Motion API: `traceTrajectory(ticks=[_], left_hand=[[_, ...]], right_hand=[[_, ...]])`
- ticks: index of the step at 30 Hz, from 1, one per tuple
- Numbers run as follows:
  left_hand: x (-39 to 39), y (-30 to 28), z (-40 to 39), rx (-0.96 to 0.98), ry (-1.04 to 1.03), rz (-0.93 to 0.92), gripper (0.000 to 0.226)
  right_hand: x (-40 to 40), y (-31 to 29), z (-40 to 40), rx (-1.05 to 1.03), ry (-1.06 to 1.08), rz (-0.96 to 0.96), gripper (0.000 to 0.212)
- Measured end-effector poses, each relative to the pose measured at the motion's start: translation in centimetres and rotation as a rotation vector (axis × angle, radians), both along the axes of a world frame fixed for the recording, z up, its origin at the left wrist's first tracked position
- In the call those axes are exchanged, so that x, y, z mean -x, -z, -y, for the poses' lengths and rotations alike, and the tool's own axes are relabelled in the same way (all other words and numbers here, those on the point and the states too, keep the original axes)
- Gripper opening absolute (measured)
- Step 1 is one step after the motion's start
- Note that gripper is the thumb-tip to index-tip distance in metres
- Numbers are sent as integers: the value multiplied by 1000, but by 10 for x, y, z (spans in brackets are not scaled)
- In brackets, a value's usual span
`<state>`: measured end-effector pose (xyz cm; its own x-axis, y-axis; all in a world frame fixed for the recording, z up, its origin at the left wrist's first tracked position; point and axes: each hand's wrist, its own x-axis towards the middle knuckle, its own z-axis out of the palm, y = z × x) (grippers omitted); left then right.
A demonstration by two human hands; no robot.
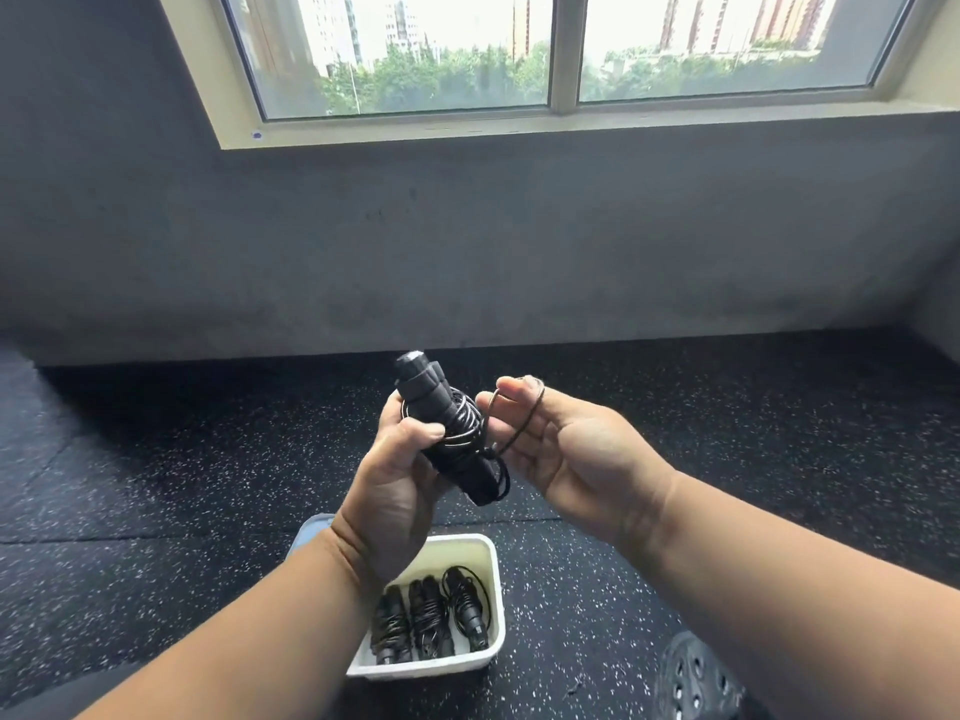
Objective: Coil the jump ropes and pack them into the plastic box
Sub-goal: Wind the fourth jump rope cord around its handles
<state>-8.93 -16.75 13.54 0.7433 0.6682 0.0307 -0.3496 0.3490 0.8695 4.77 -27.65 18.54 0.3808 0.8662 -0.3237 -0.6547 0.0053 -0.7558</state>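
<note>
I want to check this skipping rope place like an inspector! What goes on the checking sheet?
Surface: black speckled rubber floor, lying in tiles.
Job's things: white plastic box on the floor holds three coiled jump ropes; a fourth jump rope is held above it, cord partly wound round its handles.
Clutter: a dark perforated shoe at lower right.
Hands: left hand grips the handles; right hand pinches a loop of cord.
Cables: nothing seen besides the rope cord.
Surroundings: grey wall, window showing trees and buildings.

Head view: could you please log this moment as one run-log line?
left hand: grips jump rope handles | right hand: pinches cord loop | plastic box: three coiled ropes
</note>
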Motion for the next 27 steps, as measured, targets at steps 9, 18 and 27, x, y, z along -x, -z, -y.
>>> traceTrajectory(ticks=[9, 18, 27], left_hand=[[-2, -4, 5, 73, -35, 75, 53], [0, -21, 5, 329, 98, 171, 48], [1, -16, 2, 438, 166, 222, 69]], right_hand=[[4, 1, 0, -113, -37, 67, 26], [7, 3, -2, -60, -78, 185, 34], [16, 1, 0, -44, -37, 384, 32]])
